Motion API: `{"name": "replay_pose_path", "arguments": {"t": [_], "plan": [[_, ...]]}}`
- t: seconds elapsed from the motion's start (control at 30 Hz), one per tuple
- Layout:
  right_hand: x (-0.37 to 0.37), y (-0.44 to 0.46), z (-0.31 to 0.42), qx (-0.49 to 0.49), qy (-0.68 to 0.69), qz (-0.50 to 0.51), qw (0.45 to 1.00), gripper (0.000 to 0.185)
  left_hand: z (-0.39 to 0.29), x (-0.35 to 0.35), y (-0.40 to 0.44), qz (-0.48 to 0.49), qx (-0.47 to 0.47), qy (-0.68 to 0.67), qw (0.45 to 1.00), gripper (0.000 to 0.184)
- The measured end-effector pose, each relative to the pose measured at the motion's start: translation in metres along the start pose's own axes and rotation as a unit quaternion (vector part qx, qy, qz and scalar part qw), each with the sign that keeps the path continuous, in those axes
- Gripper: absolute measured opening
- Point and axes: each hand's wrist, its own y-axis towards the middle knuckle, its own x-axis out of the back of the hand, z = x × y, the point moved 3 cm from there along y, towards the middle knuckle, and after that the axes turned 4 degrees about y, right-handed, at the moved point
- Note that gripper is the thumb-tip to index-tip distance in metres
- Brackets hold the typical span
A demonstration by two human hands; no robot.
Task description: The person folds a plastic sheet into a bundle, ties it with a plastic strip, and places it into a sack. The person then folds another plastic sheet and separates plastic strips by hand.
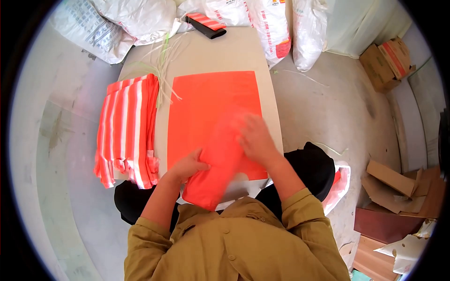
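Observation:
A narrow, folded red plastic bag (213, 175) is held aslant in front of my body, its lower end near my shirt. My left hand (191, 165) is closed on its left edge, with the thumb lying on top. My right hand (255, 140) has curled fingers at the bag's upper right part; motion blurs the fingertips and that end of the bag. Beneath lies a flat red sheet (211, 93) on the beige table (234, 47). Left of it sits a stack of red-and-white striped plastic bags (126, 131).
Pale green strings (164, 70) trail across the table's far left. A black object with a striped piece on it (206, 25) lies at the far edge. White sacks (269, 28) stand behind the table. Cardboard boxes (386, 65) and an open carton (398, 192) are on the right.

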Motion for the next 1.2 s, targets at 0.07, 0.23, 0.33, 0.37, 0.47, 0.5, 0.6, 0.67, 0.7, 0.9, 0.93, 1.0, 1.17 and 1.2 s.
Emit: {"name": "replay_pose_path", "arguments": {"t": [0.07,0.23,0.33,0.37,0.47,0.5,0.6,0.67,0.7,0.9,0.93,1.0,1.17,1.2], "plan": [[-0.027,-0.025,0.002,0.02,0.016,0.035,0.999,0.038,0.009,0.006,-0.001,-0.065,-0.02,0.121,0.99,0.072],[-0.037,-0.044,0.02,-0.041,0.101,0.023,0.994,0.034,0.002,0.003,-0.017,-0.142,-0.114,0.34,0.923,0.07],[-0.033,-0.05,0.024,-0.095,0.145,-0.004,0.985,0.035,0.0,-0.003,-0.017,-0.187,-0.162,0.454,0.856,0.071],[-0.034,-0.053,0.023,-0.102,0.151,-0.001,0.983,0.035,0.001,-0.005,-0.015,-0.201,-0.187,0.479,0.834,0.071],[-0.033,-0.058,0.023,-0.113,0.148,-0.006,0.982,0.036,0.003,-0.018,-0.011,-0.203,-0.26,0.489,0.808,0.068],[-0.033,-0.058,0.023,-0.114,0.144,-0.01,0.983,0.036,0.004,-0.022,-0.01,-0.21,-0.268,0.492,0.801,0.069],[-0.029,-0.056,0.028,-0.124,0.143,-0.038,0.981,0.04,0.008,-0.03,-0.011,-0.217,-0.281,0.506,0.786,0.07],[-0.023,-0.048,0.037,-0.061,0.065,-0.048,0.995,0.037,0.009,-0.032,-0.013,-0.203,-0.276,0.521,0.781,0.071],[-0.022,-0.045,0.041,-0.029,0.027,-0.052,0.998,0.036,0.01,-0.033,-0.013,-0.199,-0.285,0.535,0.77,0.071],[-0.034,-0.043,0.042,-0.015,0.087,0.057,0.994,0.03,0.018,-0.034,-0.026,-0.157,-0.307,0.627,0.699,0.077],[-0.034,-0.04,0.043,-0.004,0.091,0.052,0.994,0.032,0.017,-0.038,-0.031,-0.153,-0.304,0.639,0.69,0.078],[-0.032,-0.028,0.044,0.013,0.097,0.041,0.994,0.037,0.017,-0.046,-0.04,-0.14,-0.295,0.648,0.688,0.08],[-0.05,-0.008,0.046,0.024,0.002,0.122,0.992,0.051,0.028,-0.057,-0.045,-0.105,-0.295,0.662,0.681,0.084],[-0.058,-0.009,0.04,0.013,-0.006,0.145,0.989,0.053,0.033,-0.056,-0.045,-0.116,-0.303,0.671,0.666,0.084]]}}
